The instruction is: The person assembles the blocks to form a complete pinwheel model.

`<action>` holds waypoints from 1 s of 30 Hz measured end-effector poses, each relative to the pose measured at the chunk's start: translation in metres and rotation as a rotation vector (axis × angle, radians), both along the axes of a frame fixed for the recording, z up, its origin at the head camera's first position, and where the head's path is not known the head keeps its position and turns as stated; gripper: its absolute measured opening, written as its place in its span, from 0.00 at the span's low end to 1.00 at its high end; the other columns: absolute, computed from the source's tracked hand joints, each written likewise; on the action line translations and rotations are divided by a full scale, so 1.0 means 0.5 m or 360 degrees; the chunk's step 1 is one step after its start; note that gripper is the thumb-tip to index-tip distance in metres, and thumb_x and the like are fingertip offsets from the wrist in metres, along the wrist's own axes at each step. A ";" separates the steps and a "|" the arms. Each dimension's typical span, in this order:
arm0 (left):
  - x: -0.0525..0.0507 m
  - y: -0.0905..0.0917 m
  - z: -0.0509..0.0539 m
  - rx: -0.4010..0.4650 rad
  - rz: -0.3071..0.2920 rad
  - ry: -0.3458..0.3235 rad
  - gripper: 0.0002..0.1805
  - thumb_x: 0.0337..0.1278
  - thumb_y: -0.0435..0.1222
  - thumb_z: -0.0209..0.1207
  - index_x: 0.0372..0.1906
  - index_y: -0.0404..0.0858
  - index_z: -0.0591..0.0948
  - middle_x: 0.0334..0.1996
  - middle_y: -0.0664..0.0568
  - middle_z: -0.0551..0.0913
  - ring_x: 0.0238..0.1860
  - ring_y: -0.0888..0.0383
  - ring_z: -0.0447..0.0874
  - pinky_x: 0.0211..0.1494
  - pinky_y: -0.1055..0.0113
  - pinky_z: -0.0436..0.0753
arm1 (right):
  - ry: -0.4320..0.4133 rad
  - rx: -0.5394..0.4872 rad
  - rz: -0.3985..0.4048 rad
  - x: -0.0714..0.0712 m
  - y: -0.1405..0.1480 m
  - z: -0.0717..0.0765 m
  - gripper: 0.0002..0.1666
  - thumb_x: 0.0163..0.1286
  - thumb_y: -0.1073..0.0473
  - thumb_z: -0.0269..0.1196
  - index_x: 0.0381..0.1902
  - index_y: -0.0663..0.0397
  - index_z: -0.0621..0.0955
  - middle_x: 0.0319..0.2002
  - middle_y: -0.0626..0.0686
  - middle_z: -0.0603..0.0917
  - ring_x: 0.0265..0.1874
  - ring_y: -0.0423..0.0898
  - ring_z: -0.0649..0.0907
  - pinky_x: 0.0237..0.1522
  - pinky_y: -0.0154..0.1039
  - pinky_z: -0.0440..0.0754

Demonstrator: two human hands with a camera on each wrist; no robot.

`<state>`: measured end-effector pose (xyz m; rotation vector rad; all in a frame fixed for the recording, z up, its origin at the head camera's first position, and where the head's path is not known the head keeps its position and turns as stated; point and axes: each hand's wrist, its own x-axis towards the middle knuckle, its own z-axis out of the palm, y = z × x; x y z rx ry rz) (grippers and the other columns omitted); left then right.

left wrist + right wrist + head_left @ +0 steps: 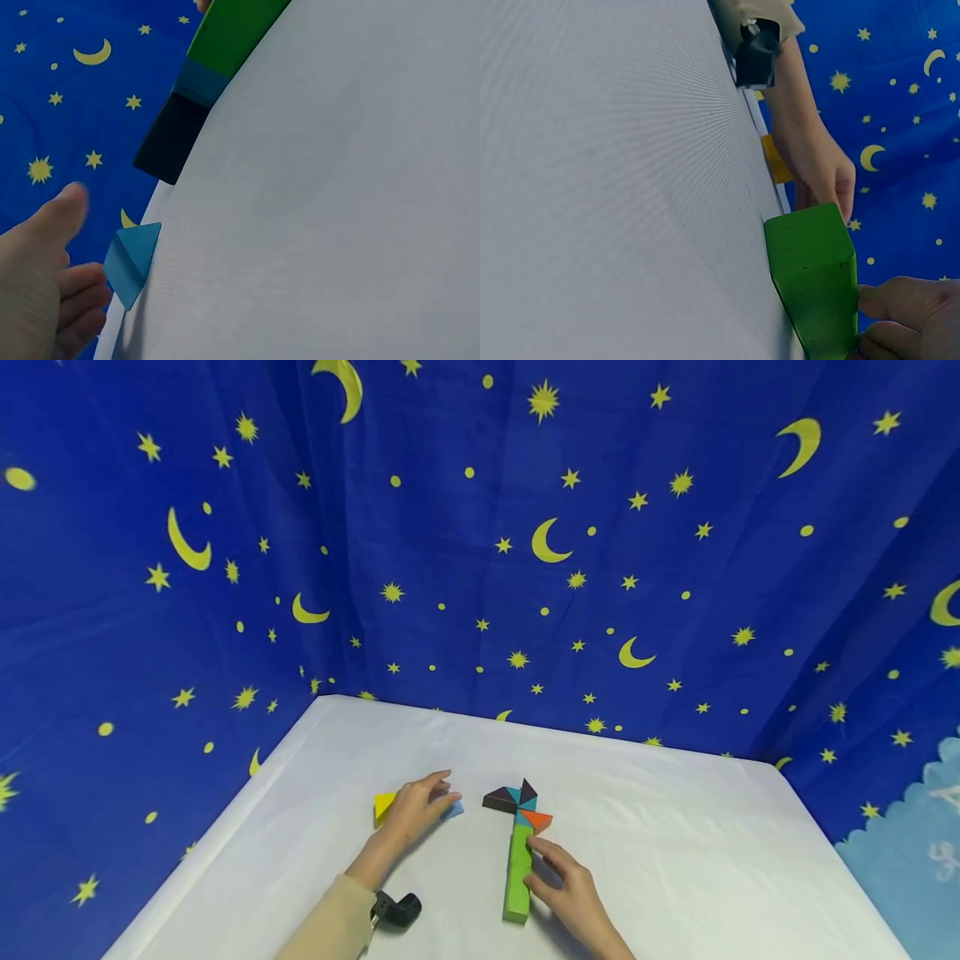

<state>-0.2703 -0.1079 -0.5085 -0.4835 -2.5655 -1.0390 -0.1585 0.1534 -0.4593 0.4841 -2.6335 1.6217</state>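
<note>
A row of green blocks [517, 881] lies on the white table, and my right hand [570, 892] touches its right side with thumb and fingertips. In the right wrist view the green block's end [810, 236] faces the camera, with the right hand [922, 315] beside it. Small blue pieces [522, 818], dark triangular pieces [498, 799] and an orange triangle [537, 821] adjoin the row's far end. My left hand [414, 810] is over a light blue triangular block [454, 811], thumb apart from its fingers in the left wrist view. Whether it touches that block [131, 262] is unclear.
A yellow block [383, 805] lies left of the left hand, partly hidden by it. A black wrist-worn device [397, 910] is at the left sleeve [330, 918]. Blue curtains [450, 552] with yellow moons and stars stand behind and beside the table [660, 852].
</note>
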 end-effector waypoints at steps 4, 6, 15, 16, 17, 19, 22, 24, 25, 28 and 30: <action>0.013 0.000 0.002 -0.0090 -0.0047 0.0089 0.28 0.51 0.42 0.67 0.56 0.34 0.77 0.40 0.50 0.85 0.42 0.53 0.83 0.48 0.58 0.81 | -0.0019 -0.0024 -0.0007 -0.008 0.007 -0.019 0.28 0.59 0.69 0.66 0.57 0.72 0.73 0.57 0.65 0.75 0.60 0.62 0.71 0.60 0.47 0.69; 0.015 0.001 0.003 -0.0110 -0.0049 0.0141 0.25 0.51 0.38 0.67 0.54 0.33 0.78 0.37 0.51 0.86 0.40 0.54 0.83 0.45 0.59 0.82 | -0.0014 -0.0010 -0.0011 -0.018 0.012 -0.039 0.29 0.59 0.67 0.67 0.58 0.70 0.73 0.58 0.64 0.75 0.60 0.60 0.71 0.60 0.46 0.69; 0.016 0.011 0.000 -0.0160 -0.0082 0.0293 0.27 0.46 0.42 0.71 0.52 0.33 0.79 0.34 0.52 0.85 0.36 0.57 0.84 0.41 0.61 0.83 | -0.0006 -0.0053 0.0006 -0.038 0.027 -0.079 0.31 0.60 0.61 0.68 0.60 0.65 0.73 0.59 0.59 0.74 0.61 0.56 0.70 0.61 0.42 0.69; 0.015 0.013 0.000 -0.0144 -0.0077 0.0298 0.26 0.46 0.41 0.70 0.51 0.33 0.80 0.34 0.52 0.86 0.35 0.57 0.84 0.40 0.62 0.83 | 0.0001 -0.0053 0.0006 -0.038 0.028 -0.078 0.31 0.60 0.61 0.68 0.60 0.65 0.73 0.59 0.59 0.75 0.61 0.56 0.71 0.61 0.42 0.70; 0.014 0.014 0.000 -0.0122 -0.0066 0.0291 0.24 0.48 0.40 0.69 0.51 0.34 0.80 0.34 0.52 0.86 0.35 0.57 0.84 0.39 0.62 0.83 | 0.0011 -0.0051 0.0007 -0.038 0.028 -0.077 0.31 0.60 0.61 0.68 0.60 0.65 0.73 0.59 0.59 0.75 0.61 0.56 0.71 0.60 0.42 0.70; 0.012 0.016 0.001 -0.0083 -0.0036 0.0270 0.20 0.51 0.38 0.67 0.49 0.35 0.82 0.33 0.52 0.86 0.33 0.58 0.85 0.37 0.63 0.84 | 0.0021 -0.0055 0.0001 -0.037 0.027 -0.075 0.31 0.59 0.61 0.68 0.59 0.65 0.74 0.59 0.59 0.75 0.61 0.56 0.71 0.60 0.42 0.70; 0.010 0.018 0.001 -0.0052 0.0014 0.0230 0.15 0.55 0.37 0.64 0.47 0.35 0.83 0.30 0.52 0.86 0.30 0.58 0.85 0.35 0.65 0.84 | 0.0012 -0.0070 0.0004 -0.035 0.027 -0.074 0.31 0.59 0.62 0.68 0.59 0.65 0.74 0.59 0.59 0.75 0.61 0.56 0.71 0.61 0.43 0.70; 0.009 0.018 0.001 -0.0039 0.0039 0.0209 0.14 0.56 0.37 0.64 0.46 0.35 0.83 0.29 0.52 0.87 0.31 0.58 0.85 0.34 0.64 0.84 | 0.0002 -0.0077 0.0008 -0.034 0.026 -0.075 0.31 0.59 0.62 0.68 0.59 0.65 0.74 0.59 0.59 0.75 0.62 0.56 0.70 0.61 0.42 0.69; 0.009 0.018 0.000 -0.0043 0.0050 0.0215 0.14 0.57 0.37 0.63 0.46 0.34 0.83 0.29 0.52 0.87 0.31 0.57 0.85 0.34 0.63 0.84 | -0.0001 -0.0078 0.0010 -0.034 0.026 -0.076 0.31 0.59 0.62 0.68 0.59 0.65 0.74 0.59 0.59 0.75 0.62 0.56 0.70 0.61 0.42 0.69; 0.007 0.018 -0.001 -0.0042 0.0081 0.0247 0.13 0.57 0.36 0.63 0.46 0.34 0.84 0.31 0.50 0.87 0.32 0.55 0.85 0.35 0.61 0.84 | 0.0000 -0.0073 0.0011 -0.035 0.025 -0.078 0.31 0.59 0.63 0.68 0.59 0.65 0.74 0.59 0.59 0.75 0.61 0.56 0.71 0.61 0.42 0.69; 0.006 0.017 -0.003 -0.0057 0.0092 0.0281 0.12 0.59 0.35 0.61 0.45 0.34 0.84 0.33 0.48 0.87 0.33 0.53 0.85 0.35 0.59 0.84 | 0.0003 -0.0066 0.0002 -0.034 0.025 -0.078 0.31 0.59 0.63 0.68 0.59 0.65 0.74 0.59 0.59 0.75 0.61 0.56 0.71 0.61 0.42 0.69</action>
